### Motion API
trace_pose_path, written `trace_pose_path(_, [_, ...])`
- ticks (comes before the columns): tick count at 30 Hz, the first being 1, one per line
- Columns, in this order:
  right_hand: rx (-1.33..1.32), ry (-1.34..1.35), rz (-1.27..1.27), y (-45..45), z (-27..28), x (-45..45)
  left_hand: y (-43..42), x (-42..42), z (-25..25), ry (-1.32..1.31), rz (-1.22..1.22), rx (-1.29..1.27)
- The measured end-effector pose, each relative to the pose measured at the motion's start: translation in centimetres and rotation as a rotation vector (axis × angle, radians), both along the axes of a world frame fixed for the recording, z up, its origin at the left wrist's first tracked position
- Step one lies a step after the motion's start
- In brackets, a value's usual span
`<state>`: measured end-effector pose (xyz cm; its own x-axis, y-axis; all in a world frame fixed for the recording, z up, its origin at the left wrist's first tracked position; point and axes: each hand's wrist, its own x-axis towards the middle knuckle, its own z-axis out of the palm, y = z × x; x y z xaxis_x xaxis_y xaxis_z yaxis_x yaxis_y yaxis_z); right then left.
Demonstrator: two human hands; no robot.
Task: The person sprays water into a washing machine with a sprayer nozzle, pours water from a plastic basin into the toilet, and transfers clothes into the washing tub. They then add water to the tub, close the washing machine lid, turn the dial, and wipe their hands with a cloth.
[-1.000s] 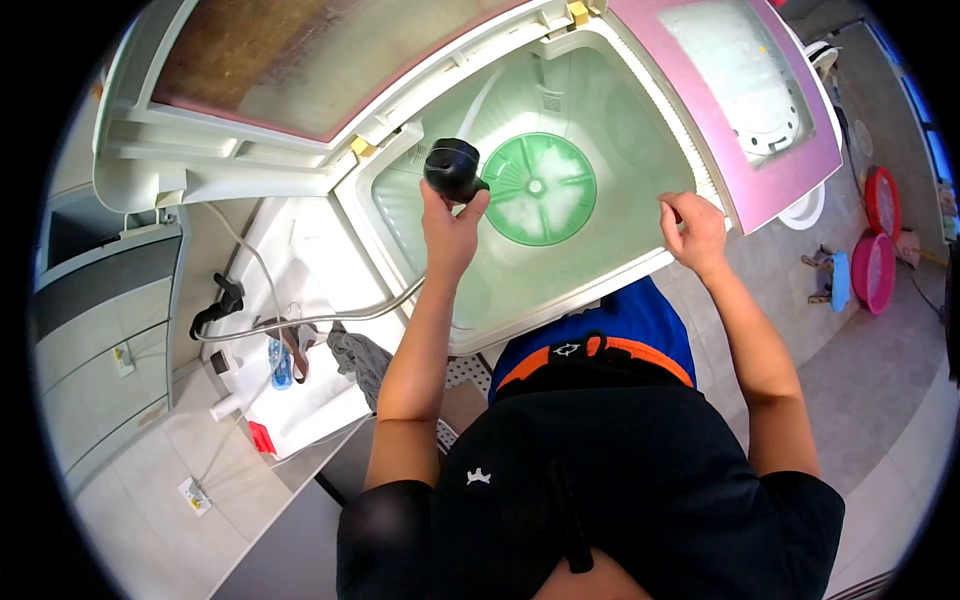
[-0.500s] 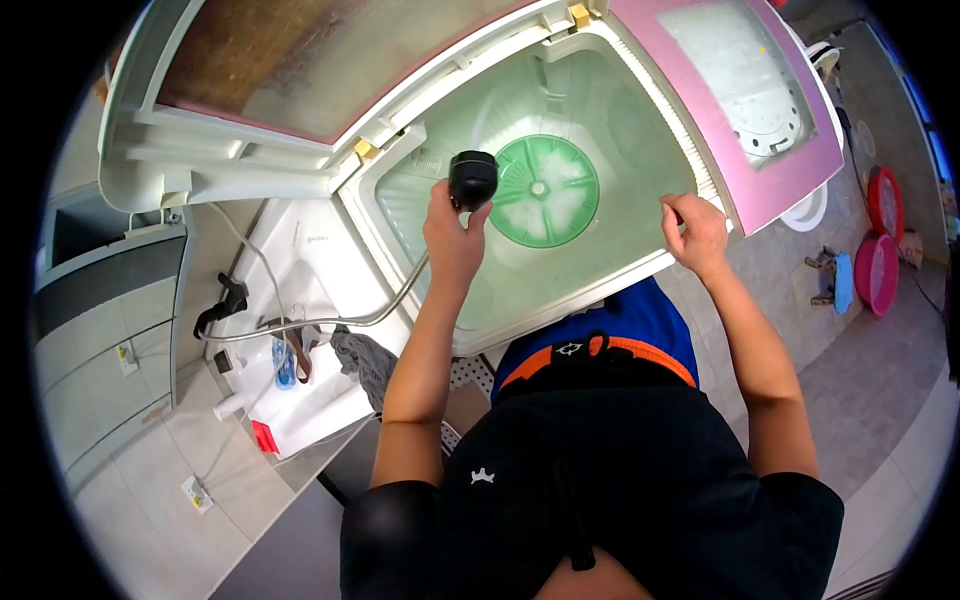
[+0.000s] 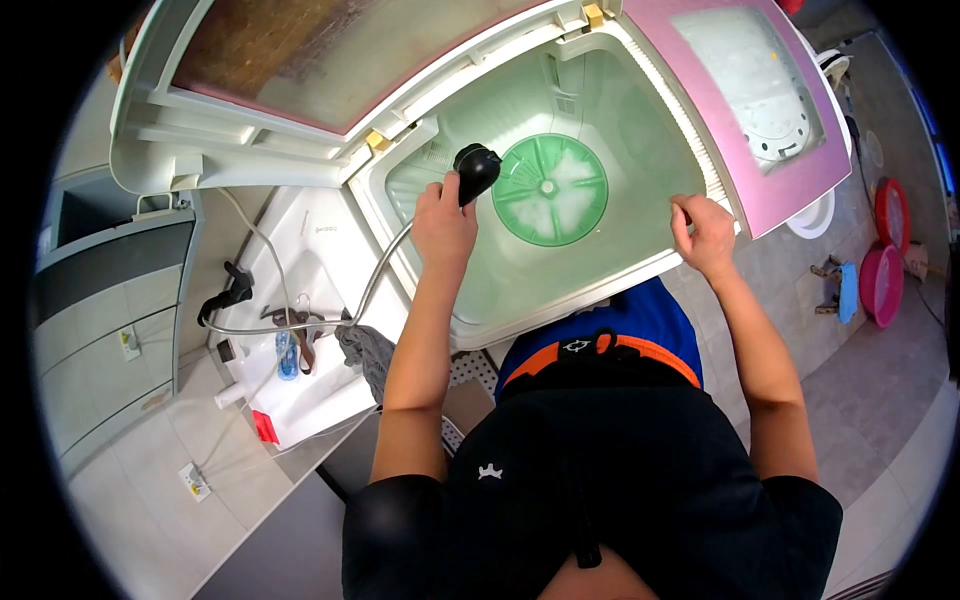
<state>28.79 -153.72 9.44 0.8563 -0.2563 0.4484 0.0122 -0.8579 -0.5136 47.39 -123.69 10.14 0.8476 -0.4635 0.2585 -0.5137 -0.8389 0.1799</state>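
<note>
My left hand (image 3: 444,222) grips a black shower head (image 3: 477,172) above the left part of the washing machine tub (image 3: 640,150). From its handle a metal hose (image 3: 375,275) curves down to the left, over the sink. A round green disc (image 3: 550,190) with white patches lies at the tub's bottom. At the right front corner of the tub, my right hand (image 3: 703,232) is curled with thumb and forefinger together; whether anything small is between them is hidden.
The raised lid (image 3: 240,150) stands at the upper left. A pink-framed cover (image 3: 750,100) lies to the right. The white sink (image 3: 325,240) at the left holds a blue bottle (image 3: 287,355) and grey cloth (image 3: 366,358). Pink (image 3: 881,287) and red basins (image 3: 892,215) are far right.
My left hand has turned the shower head, which now tilts toward the upper right, and the hose bends more steeply. The right hand has barely moved.
</note>
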Motion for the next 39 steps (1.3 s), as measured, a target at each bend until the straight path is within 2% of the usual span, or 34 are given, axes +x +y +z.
trace_pose_path(15, [0.001, -0.003, 0.004, 0.2, 0.1, 0.1, 1.2, -1.1, 3.0, 0.220, 0.119, 0.181])
trace_pose_path(24, [-0.002, 0.000, 0.015, 0.0, -0.2, -0.1, 1.8, -1.9, 3.4, 0.041, 0.175, 0.006])
trace_pose_path(27, [0.031, 0.012, 0.008, 0.1, -0.3, -0.1, 2.3, -2.1, 3.5, 0.282, 0.216, 0.027])
trace_pose_path(30, [0.024, 0.009, 0.008, 0.0, -0.2, 0.0, 2.7, -2.7, 4.4, 0.626, 0.248, -0.193])
trace_pose_path(36, [-0.005, 0.013, 0.012, 0.1, -0.1, -0.1, 3.0, -3.1, 3.9, 0.673, 0.347, -0.399])
trace_pose_path(39, [0.005, 0.015, 0.009, 0.2, 0.0, 0.0, 3.6, -2.7, 2.9, 0.791, 0.366, -0.530])
